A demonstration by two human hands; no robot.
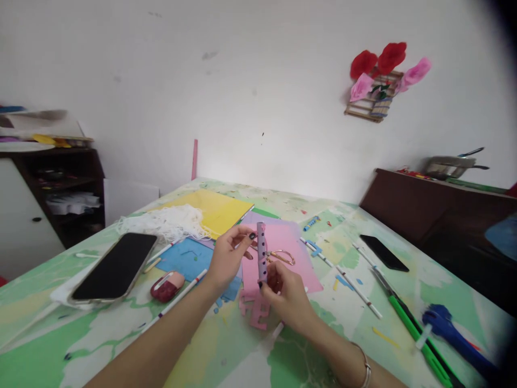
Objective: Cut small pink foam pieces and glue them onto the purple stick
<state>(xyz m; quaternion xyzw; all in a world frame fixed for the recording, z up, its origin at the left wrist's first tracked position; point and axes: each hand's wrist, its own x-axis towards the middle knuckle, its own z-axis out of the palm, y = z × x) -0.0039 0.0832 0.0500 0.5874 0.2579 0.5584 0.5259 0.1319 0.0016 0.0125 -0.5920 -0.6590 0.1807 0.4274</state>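
A narrow lilac paper strip or tube with black dots [262, 250] stands upright in front of me. My right hand [285, 293] pinches its lower end between thumb and fingers. Beside its upper left edge is my left hand [232, 256], thumb and index finger pressed together; whether anything is between them is too small to tell. Behind the dotted piece lie gold-handled scissors [285, 257] on a pink sheet [297, 275]. A cut-out pink paper scrap [255, 312] rests on the table just below my hands.
Around lie a large phone [115, 267], white string [169, 222], a yellow sheet [218, 207], a blue sheet [183, 264], a maroon-and-pink case [167, 285], white sticks [359, 292], a green-handled cutter [412, 323], a blue-handled tool [456, 339] and a dark phone [383, 252].
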